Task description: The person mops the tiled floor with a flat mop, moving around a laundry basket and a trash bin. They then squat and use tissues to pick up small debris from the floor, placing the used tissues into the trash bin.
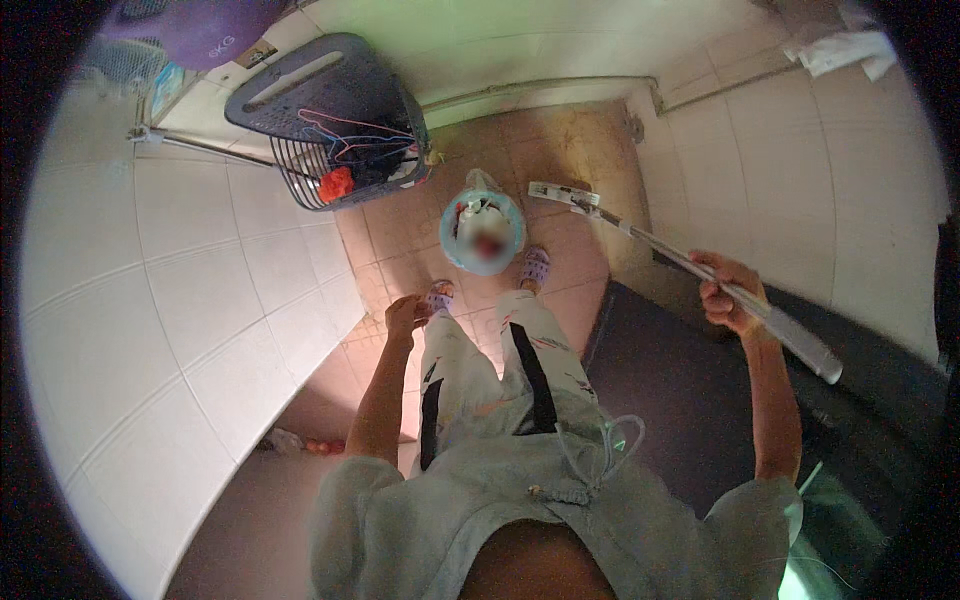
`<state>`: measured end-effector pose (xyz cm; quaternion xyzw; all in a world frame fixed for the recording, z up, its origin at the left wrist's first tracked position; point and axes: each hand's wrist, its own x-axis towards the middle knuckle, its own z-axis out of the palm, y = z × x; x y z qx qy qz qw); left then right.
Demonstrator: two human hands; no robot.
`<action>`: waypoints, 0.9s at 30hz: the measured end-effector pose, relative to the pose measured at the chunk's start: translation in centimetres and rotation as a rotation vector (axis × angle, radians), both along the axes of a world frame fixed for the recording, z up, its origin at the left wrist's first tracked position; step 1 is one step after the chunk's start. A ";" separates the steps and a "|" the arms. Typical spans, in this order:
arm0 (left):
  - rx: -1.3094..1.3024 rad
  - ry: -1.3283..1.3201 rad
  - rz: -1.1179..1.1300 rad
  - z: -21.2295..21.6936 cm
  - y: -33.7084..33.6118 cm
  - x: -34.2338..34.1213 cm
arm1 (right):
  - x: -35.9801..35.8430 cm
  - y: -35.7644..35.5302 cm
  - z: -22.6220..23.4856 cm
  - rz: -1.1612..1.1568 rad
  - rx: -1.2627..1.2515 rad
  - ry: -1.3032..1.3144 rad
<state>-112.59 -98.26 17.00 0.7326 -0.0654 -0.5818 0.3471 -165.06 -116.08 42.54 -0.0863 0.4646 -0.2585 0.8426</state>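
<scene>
Both hands sit at hip height: the right hand [727,296] is curled shut around the pale shaft of a flat mop [690,265], gripping it near the upper end, while the left hand [403,315] hangs loose beside the thigh with its fingers half curled and nothing in it. That mop runs slantwise from the grip down to its narrow flat head, which rests on the reddish floor tiles [560,140] just right of the feet. It looks light and stiff, a hollow metal tube likely smooth enough to slip when wet, so a hold partway down the shaft would steady the head better. Just past the slippers [535,266] stands a small light-blue bucket [483,235]; its contents are blurred and I cannot make them out. Farther off, a grey laundry basket [330,120] leans against the tiled wall, holding hangers and dark cloth. A dark mass at the right is cut off by the rim.
</scene>
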 end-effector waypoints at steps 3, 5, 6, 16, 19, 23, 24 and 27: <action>0.029 0.023 0.091 -0.4 3.7 -1.7 | -1.1 -7.8 -0.7 0.102 0.041 0.013; 0.085 0.053 0.172 -0.2 5.1 -3.2 | -1.7 -13.5 -2.2 0.167 0.061 -0.020; 0.125 0.039 0.194 0.0 5.6 -4.1 | -1.2 -16.4 -3.0 0.194 0.080 -0.011; 0.078 0.097 0.439 -0.9 10.1 -6.6 | 6.9 -34.3 -7.5 -0.097 -0.499 0.308; 0.109 0.052 0.463 -0.3 10.9 -5.7 | 4.4 -35.5 -11.9 -0.234 -0.502 0.227; 0.096 0.067 0.480 -2.5 13.8 -6.2 | 2.2 -32.5 -16.5 -0.288 -0.431 0.345; 0.112 0.099 0.446 -2.6 14.1 -5.1 | 1.0 -32.5 -17.7 -0.239 -0.369 0.386; 0.151 0.063 0.387 -3.5 14.8 -7.1 | 4.8 -26.6 -20.7 -0.010 -0.387 0.475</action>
